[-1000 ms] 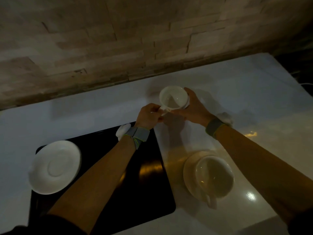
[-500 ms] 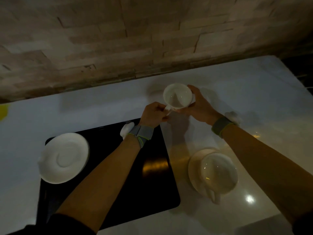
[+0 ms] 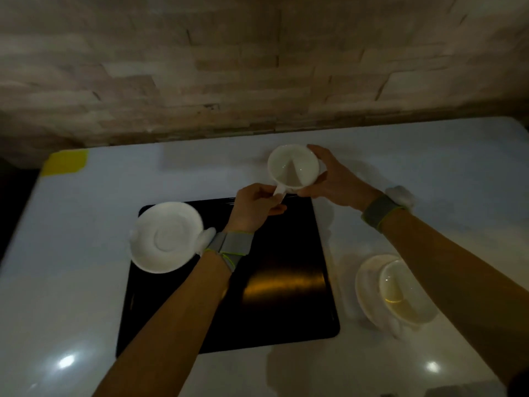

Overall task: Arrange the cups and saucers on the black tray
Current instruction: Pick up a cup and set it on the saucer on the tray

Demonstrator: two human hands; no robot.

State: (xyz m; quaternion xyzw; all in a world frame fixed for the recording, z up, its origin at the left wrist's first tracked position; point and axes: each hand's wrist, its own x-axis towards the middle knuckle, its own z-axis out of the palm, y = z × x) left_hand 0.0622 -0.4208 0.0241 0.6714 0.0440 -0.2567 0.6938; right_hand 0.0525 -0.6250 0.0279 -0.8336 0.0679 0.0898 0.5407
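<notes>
Resting on the white surface [image 3: 86, 296], the black tray [image 3: 286, 282] carries one saucer [image 3: 166, 236] at its far left corner. Right of the tray, a second cup [image 3: 406, 293] sits on another saucer [image 3: 369, 285]. Farther off, the left hand [image 3: 254, 207] pinches the handle of a raised cup [image 3: 293, 167] while the right hand [image 3: 335, 179] clasps its side.

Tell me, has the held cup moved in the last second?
Yes. The cup has drifted left toward the tray's far right corner; a second ago it sat further right of that edge. Both hands hold it.
</notes>
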